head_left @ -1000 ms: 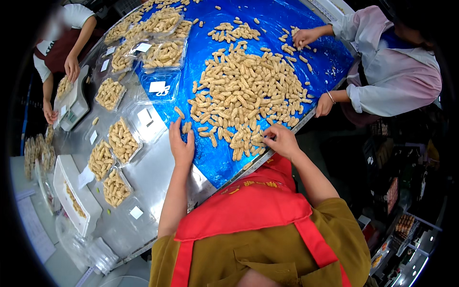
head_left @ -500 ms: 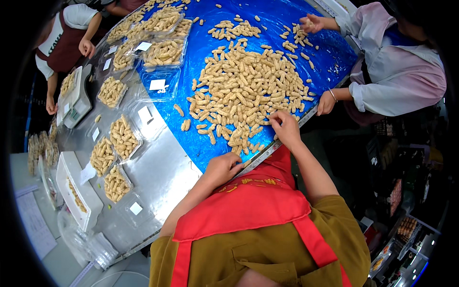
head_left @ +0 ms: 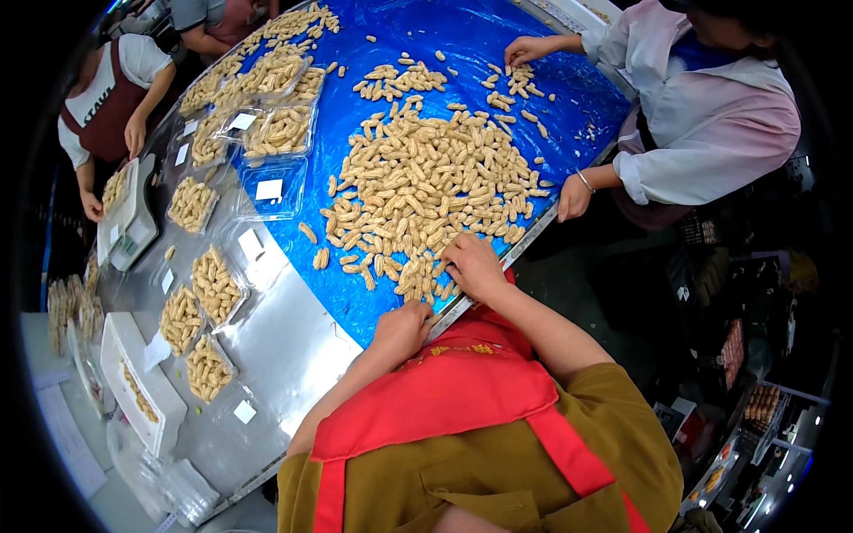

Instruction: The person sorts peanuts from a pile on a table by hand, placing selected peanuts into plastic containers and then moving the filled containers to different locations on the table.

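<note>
A broad heap of unshelled peanuts (head_left: 435,178) lies on a blue plastic sheet (head_left: 333,302). My right hand (head_left: 473,265) reaches into the near right part of the heap, fingers bent down among the peanuts. Whether a peanut is between its fingertips is hidden. At the table's near edge, my left hand (head_left: 402,330) rests curled beside the lowest peanuts, its thumb toward the right. What its fingers hold, if anything, does not show.
Clear trays of peanuts (head_left: 216,284) stand on the metal tabletop (head_left: 293,324) at left. An unfilled clear tray (head_left: 271,191) sits beside the heap. Beyond are a scale (head_left: 133,218) and a white bin (head_left: 142,382). A co-worker's hand (head_left: 530,51) touches peanuts at far right; other people stand at far left.
My right hand has moved left, from the heap's right edge in among its near peanuts. My left hand stays at the table edge. The co-worker's far hand has lowered onto the peanuts.
</note>
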A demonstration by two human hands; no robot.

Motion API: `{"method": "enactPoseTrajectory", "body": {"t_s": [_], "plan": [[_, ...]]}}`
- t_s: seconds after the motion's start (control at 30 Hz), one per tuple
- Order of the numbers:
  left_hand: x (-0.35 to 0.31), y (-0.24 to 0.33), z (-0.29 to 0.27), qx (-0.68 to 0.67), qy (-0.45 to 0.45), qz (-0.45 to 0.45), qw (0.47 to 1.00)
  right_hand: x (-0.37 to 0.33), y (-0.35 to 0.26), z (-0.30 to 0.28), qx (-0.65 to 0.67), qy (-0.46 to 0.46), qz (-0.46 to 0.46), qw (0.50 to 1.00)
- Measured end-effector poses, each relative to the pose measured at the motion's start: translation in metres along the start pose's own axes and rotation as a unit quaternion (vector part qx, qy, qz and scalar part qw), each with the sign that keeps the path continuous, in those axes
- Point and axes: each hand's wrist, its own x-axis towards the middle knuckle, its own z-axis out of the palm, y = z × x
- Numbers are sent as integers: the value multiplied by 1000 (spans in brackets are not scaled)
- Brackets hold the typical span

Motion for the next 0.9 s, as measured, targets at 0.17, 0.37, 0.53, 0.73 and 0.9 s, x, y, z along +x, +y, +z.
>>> {"method": "enactPoseTrajectory", "body": {"t_s": [0.17,0.37,0.53,0.73,0.9], "plan": [[1,2,3,-62,3,-34,998,2,-2,-6,7,-9,18,1000],[1,1,2,-81,-5,-22,996,11,19,-19,269,-16,207,941],[13,-11,-13,-288,41,-80,953,28,63,-34,251,152,224,929],[41,-23,-38,-384,180,-73,902,48,121,-54,68,114,254,958],[31,-28,-41,-466,197,-104,857,78,125,-48,87,89,191,974]]}}
